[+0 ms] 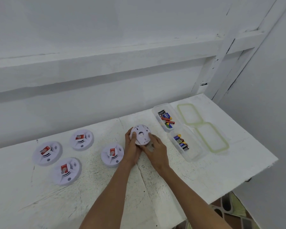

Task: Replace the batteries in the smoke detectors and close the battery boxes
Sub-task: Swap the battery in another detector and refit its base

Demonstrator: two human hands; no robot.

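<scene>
I see both hands on one round white plastic smoke detector [141, 135], held tilted over the middle of the table [106, 187], its flat back towards me. The left hand [131, 146] curls round the left rim, thumb pressed on the back; the right hand [155, 149] grips the lower right rim. Four more detectors [112, 154] lie face up to the left, each with a red label. Right of the hands, two clear rectangular boxes [194, 154] hold batteries [166, 119], with green-rimmed lids [190, 114] beside them. The white tabletop looks rough and scuffed.
</scene>
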